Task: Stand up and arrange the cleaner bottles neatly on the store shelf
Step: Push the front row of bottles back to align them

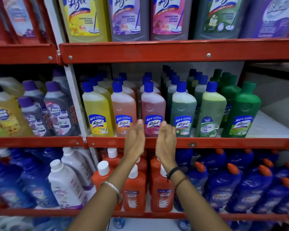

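Bottles on middle shelf (190,142) all upright, rows tidy. We frame pink bottle (153,112), left hand (135,139), right hand (165,139), fingers released, grasping nothing. Little seems left.

A silver bangle (113,189) sits left of a black cord band (173,171), well apart.

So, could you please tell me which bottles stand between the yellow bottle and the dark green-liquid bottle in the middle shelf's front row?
In the head view, the orange bottle and pink bottle stand between the yellow bottle and the dark green-liquid bottle.
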Demonstrator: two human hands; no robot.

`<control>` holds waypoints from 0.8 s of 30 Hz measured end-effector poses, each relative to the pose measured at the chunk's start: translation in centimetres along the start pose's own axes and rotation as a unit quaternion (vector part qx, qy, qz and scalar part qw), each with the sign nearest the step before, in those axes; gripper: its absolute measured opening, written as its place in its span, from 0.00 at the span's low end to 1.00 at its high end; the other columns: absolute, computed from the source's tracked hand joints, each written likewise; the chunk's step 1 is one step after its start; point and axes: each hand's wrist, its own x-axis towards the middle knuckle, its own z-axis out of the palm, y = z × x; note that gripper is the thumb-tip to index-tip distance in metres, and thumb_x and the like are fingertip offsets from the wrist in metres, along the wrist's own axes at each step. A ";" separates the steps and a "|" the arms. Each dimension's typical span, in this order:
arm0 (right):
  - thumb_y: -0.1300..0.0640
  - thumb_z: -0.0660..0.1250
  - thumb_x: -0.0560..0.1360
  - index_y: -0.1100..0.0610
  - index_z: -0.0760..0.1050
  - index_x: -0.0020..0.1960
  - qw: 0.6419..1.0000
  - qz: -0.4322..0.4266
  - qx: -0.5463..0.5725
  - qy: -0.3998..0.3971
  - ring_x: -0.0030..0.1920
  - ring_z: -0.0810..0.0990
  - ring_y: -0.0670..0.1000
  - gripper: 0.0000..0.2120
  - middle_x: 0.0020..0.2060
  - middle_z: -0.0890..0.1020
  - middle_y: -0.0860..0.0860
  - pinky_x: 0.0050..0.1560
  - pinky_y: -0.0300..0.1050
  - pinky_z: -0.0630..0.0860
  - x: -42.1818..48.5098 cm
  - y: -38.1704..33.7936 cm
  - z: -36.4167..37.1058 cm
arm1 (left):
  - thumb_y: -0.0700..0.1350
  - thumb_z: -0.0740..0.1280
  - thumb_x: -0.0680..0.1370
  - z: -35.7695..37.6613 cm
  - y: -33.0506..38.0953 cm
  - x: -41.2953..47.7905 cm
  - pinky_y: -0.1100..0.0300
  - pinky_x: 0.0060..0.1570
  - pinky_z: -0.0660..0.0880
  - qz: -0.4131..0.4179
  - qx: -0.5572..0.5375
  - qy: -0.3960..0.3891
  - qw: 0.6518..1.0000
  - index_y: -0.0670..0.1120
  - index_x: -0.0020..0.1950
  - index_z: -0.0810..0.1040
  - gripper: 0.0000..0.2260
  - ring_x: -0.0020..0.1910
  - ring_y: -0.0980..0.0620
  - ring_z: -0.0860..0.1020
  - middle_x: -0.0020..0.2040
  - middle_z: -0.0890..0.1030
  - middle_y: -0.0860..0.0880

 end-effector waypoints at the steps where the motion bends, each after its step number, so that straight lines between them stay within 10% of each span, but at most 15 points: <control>1: 0.30 0.44 0.72 0.59 0.76 0.52 0.999 -0.010 0.033 -0.011 0.53 0.75 0.50 0.37 0.52 0.79 0.58 0.58 0.41 0.67 -0.7 -0.2 0.8 | 0.56 0.49 0.79 -0.3 -0.8 0.4 0.58 0.53 0.67 0.019 -0.006 0.065 0.998 0.42 0.46 0.74 0.22 0.54 0.40 0.74 0.51 0.77 0.34; 4: 0.27 0.43 0.71 0.57 0.71 0.67 0.986 0.041 0.072 -0.147 0.69 0.70 0.51 0.43 0.67 0.74 0.55 0.73 0.50 0.63 -0.9 -0.8 3.3 | 0.58 0.47 0.78 -2.0 -2.0 1.7 0.71 0.62 0.54 -0.001 -0.029 0.175 0.984 0.40 0.63 0.68 0.26 0.64 0.50 0.64 0.64 0.68 0.38; 7: 0.31 0.43 0.74 0.54 0.61 0.74 0.968 0.095 0.055 -0.227 0.74 0.61 0.46 0.38 0.75 0.65 0.51 0.77 0.49 0.54 -0.2 -1.9 4.9 | 0.61 0.42 0.78 -2.7 -3.5 3.0 0.62 0.69 0.44 -0.063 -0.019 0.083 0.994 0.44 0.74 0.55 0.30 0.76 0.50 0.51 0.77 0.56 0.44; 11: 0.31 0.42 0.74 0.54 0.62 0.74 0.970 0.098 0.050 -0.216 0.73 0.63 0.46 0.38 0.74 0.67 0.51 0.77 0.49 0.56 -0.1 -2.0 6.1 | 0.76 0.36 0.64 -3.3 -5.1 3.5 0.58 0.70 0.44 -0.054 -0.021 0.029 0.998 0.48 0.75 0.50 0.48 0.76 0.50 0.49 0.77 0.54 0.47; 18: 0.26 0.41 0.69 0.54 0.69 0.70 0.975 0.093 0.063 -0.193 0.70 0.70 0.49 0.45 0.69 0.74 0.52 0.73 0.50 0.64 0.0 -1.4 6.7 | 0.76 0.37 0.65 -4.2 -6.0 3.3 0.58 0.70 0.44 -0.031 -0.001 -0.020 0.999 0.51 0.76 0.48 0.46 0.76 0.50 0.49 0.78 0.51 0.48; 22: 0.34 0.46 0.76 0.60 0.75 0.59 0.998 -0.025 0.032 -0.043 0.58 0.73 0.49 0.34 0.57 0.77 0.56 0.64 0.41 0.68 -3.1 -2.2 8.1 | 0.63 0.45 0.76 -5.6 -6.3 3.0 0.46 0.69 0.62 0.016 -0.002 0.151 0.988 0.42 0.66 0.68 0.31 0.67 0.41 0.67 0.66 0.70 0.39; 24: 0.40 0.47 0.77 0.59 0.73 0.64 0.992 -0.038 0.048 -0.109 0.63 0.72 0.49 0.30 0.62 0.76 0.56 0.68 0.41 0.65 -3.8 -2.7 9.2 | 0.60 0.47 0.76 -6.8 -6.4 3.5 0.52 0.67 0.62 0.025 -0.011 0.230 0.973 0.40 0.63 0.69 0.29 0.63 0.41 0.67 0.63 0.68 0.38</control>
